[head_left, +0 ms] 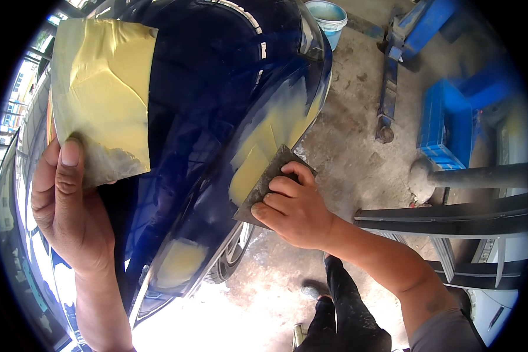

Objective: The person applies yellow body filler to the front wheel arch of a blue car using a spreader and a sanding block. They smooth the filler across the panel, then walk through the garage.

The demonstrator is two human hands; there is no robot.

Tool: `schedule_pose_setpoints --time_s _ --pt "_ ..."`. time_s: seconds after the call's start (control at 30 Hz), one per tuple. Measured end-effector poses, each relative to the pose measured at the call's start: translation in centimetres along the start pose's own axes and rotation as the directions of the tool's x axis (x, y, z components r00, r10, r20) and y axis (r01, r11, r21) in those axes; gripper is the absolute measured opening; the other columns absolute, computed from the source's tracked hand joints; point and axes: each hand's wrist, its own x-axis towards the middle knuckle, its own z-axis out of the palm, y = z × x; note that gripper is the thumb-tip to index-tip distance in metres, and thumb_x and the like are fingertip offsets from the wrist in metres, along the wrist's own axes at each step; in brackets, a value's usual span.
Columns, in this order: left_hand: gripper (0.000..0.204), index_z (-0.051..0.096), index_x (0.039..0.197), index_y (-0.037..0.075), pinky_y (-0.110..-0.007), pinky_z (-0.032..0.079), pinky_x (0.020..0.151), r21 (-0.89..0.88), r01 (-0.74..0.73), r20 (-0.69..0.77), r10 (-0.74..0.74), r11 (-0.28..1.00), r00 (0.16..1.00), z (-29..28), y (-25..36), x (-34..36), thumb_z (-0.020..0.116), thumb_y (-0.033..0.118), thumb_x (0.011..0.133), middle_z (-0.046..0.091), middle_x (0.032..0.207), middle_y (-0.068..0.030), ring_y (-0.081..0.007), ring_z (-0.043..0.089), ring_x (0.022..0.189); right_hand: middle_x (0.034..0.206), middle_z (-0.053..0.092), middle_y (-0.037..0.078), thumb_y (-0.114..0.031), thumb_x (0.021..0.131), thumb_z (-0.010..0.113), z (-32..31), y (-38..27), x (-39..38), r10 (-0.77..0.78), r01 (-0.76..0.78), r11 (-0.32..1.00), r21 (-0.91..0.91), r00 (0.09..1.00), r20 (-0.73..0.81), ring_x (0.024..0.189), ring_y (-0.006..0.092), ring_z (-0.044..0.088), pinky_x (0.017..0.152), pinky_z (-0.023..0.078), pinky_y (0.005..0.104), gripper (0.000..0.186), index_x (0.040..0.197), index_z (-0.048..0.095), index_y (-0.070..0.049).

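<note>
My left hand (76, 205) grips the lower corner of a flat board (114, 161), thumb on its face. Yellow body filler (108, 73) is smeared thickly over most of that board. With bent fingers, my right hand (296, 208) holds a dark flat filler spreader (264, 190). Its edge lies against the side of a dark blue car (188, 111), at a patch of yellow filler (258, 158) that thins to grey toward the front. Farther back on the bodywork is a second, smaller filler patch (182, 264).
A white bucket (327, 20) stands by the car's front end. On the concrete floor (352, 111) are a blue steel lift arm (388, 88) and a blue crate (446, 126). Black trim pieces (440, 220) lie at the right. A wheel (232, 258) shows below the bodywork.
</note>
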Motion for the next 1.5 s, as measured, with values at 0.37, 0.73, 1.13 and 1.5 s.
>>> schedule_pose_setpoints --time_s 0.37,0.73,1.13,1.5 --pt "0.021 0.074 0.115 0.008 -0.028 0.045 0.096 -0.06 0.018 0.013 -0.017 0.998 1.0 0.0 0.3 0.1 0.065 0.015 0.098 0.075 0.102 -0.005 -0.0128 0.065 0.098 0.073 0.051 -0.002 -0.014 0.077 0.072 -2.5 0.5 0.5 0.008 -0.019 0.996 -0.082 0.992 -0.128 0.09 0.0193 0.054 0.098 0.04 0.0468 0.013 0.087 0.064 -0.015" --pt "0.031 0.068 0.124 0.007 -0.033 0.047 0.095 0.048 -0.021 0.069 0.018 0.999 0.997 -0.7 -0.6 0.1 0.06 0.027 0.102 0.071 0.109 -0.0068 -0.0172 0.064 0.103 0.073 0.059 -0.002 -0.013 0.081 0.07 -1.8 0.8 2.3 0.068 -0.067 0.997 -0.03 0.997 0.042 0.09 0.0188 0.056 0.102 0.038 0.048 0.009 0.09 0.069 -0.013" --pt "0.021 0.073 0.116 0.008 -0.032 0.047 0.099 -0.126 0.035 0.052 -0.029 0.991 0.998 0.1 0.3 0.3 0.062 0.017 0.1 0.073 0.109 -0.006 -0.0137 0.065 0.103 0.073 0.055 -0.002 -0.013 0.078 0.072 -0.4 1.6 -1.0 0.056 -0.059 0.998 -0.018 0.987 -0.154 0.09 0.0206 0.056 0.102 0.038 0.047 0.014 0.091 0.066 -0.015" --pt "0.021 0.072 0.116 0.008 -0.032 0.047 0.097 -0.017 -0.01 0.062 0.011 1.0 0.998 0.2 -0.1 0.1 0.061 0.018 0.101 0.073 0.105 -0.0043 -0.0139 0.065 0.101 0.076 0.062 -0.003 -0.011 0.081 0.07 -2.2 3.9 2.8 0.048 -0.047 0.998 -0.037 0.999 0.011 0.095 0.0193 0.056 0.106 0.035 0.047 0.011 0.092 0.07 -0.014"
